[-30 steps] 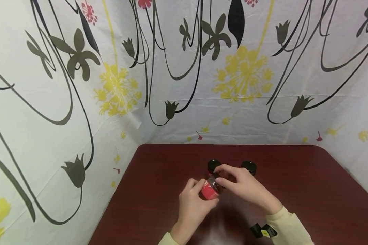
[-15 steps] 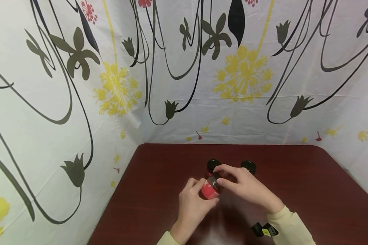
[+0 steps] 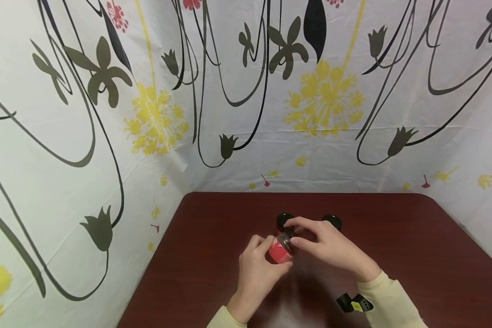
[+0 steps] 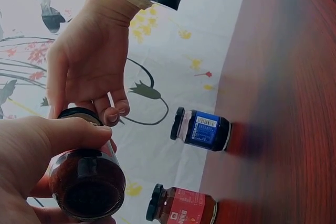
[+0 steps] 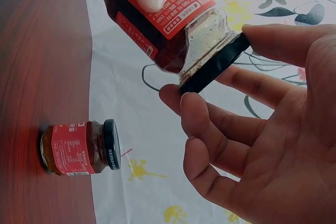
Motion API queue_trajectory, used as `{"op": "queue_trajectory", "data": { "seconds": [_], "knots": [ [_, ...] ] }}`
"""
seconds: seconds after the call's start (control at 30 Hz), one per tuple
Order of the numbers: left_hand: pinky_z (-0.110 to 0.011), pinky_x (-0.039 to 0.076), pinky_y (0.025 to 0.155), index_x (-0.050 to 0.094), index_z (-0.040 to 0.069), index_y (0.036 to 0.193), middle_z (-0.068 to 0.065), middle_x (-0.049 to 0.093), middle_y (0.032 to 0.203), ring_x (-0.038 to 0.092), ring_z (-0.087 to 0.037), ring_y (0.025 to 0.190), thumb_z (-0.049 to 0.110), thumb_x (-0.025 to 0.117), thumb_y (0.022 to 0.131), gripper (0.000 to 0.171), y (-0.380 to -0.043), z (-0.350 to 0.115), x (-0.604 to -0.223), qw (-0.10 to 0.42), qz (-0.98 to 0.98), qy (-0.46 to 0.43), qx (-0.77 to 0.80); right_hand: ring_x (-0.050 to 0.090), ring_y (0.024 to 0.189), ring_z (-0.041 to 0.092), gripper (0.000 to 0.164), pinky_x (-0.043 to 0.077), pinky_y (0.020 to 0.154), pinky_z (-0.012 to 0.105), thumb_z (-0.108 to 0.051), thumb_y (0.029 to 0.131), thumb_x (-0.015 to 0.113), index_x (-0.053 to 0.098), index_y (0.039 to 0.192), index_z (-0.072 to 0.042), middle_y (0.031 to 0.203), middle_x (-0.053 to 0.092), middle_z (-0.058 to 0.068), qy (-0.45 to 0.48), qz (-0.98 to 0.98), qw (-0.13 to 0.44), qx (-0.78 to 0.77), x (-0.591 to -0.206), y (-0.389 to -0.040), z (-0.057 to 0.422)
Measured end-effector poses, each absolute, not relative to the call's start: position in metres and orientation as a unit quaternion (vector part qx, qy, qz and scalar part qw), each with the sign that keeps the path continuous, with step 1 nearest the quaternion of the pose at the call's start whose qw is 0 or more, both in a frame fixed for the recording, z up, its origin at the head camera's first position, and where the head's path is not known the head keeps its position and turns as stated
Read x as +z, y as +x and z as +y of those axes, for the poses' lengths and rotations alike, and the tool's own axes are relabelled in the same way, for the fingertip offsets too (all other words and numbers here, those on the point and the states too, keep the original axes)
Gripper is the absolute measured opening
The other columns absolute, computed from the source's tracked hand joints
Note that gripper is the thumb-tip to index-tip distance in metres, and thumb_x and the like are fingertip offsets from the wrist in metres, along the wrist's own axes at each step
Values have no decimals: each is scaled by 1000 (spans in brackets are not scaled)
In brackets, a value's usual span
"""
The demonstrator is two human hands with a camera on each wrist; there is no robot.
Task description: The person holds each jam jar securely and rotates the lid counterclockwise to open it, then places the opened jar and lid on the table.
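Aloft, the left hand (image 3: 257, 269) grips a tilted jar (image 3: 280, 252) while the right hand (image 3: 328, 245) pinches its lid (image 5: 216, 65).

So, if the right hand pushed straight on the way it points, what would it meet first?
The black lid the right hand pinches, then the red-labelled jar it caps; beyond that, depth is unclear.
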State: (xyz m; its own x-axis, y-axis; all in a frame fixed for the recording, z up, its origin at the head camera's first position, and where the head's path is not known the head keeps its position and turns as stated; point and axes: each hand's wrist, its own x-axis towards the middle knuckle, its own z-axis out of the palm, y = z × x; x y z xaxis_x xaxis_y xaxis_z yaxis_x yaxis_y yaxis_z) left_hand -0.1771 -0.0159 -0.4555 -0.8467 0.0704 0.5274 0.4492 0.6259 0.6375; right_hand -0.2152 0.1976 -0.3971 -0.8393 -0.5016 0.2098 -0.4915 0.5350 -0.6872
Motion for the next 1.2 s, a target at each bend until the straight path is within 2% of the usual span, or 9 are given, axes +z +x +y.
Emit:
{"op": "queue_trajectory", "data": {
  "seconds": [0.37, 0.77, 1.2],
  "knots": [
    [-21, 53, 66, 71, 24, 116, 8, 50, 93, 55, -7, 75, 38, 95, 67, 56, -176, -16, -455, 234, -871, -152, -405, 67, 96, 9, 31, 55, 79, 32, -43, 99, 62, 59, 130, -39, 109, 69, -11, -285, 868, 26, -405, -397, -214, 198],
    [-20, 54, 68, 71, 25, 117, 9, 50, 95, 55, -7, 78, 38, 94, 68, 56, -173, -15, -454, 224, -869, -147, -416, 68, 90, 8, 32, 56, 77, 32, -44, 95, 68, 61, 126, -41, 107, 71, -13, -276, 866, 2, -417, -397, -212, 200],
    [-23, 53, 67, 73, 23, 116, 8, 54, 94, 57, -7, 78, 34, 96, 66, 56, -174, -17, -457, 233, -854, -139, -443, 69, 86, 11, 35, 56, 76, 33, -39, 93, 73, 61, 127, -38, 104, 72, -10, -284, 855, -10, -434, -394, -210, 199]
  ]
}}
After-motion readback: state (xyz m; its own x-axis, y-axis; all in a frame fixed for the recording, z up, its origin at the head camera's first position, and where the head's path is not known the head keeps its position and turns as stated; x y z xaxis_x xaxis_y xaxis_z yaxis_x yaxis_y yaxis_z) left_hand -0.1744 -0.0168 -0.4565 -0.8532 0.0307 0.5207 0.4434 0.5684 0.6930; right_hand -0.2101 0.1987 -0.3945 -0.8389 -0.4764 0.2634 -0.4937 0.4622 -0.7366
